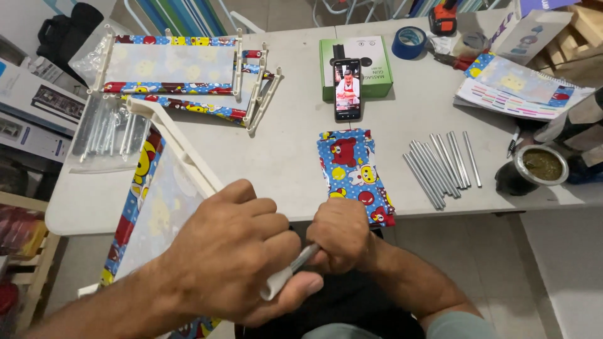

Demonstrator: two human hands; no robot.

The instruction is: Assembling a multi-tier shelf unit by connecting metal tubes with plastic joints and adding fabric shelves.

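1. We see the left hand (235,251) with its grip clamped on a white plastic connector (276,284), held low in front of the surface (289,157).
2. The right hand (342,233) has its grip closed on a grey metal rod (306,256) entering that connector.
3. A clear bag (103,135) holds more rods.
4. A metal cup (541,166) contains green herb.
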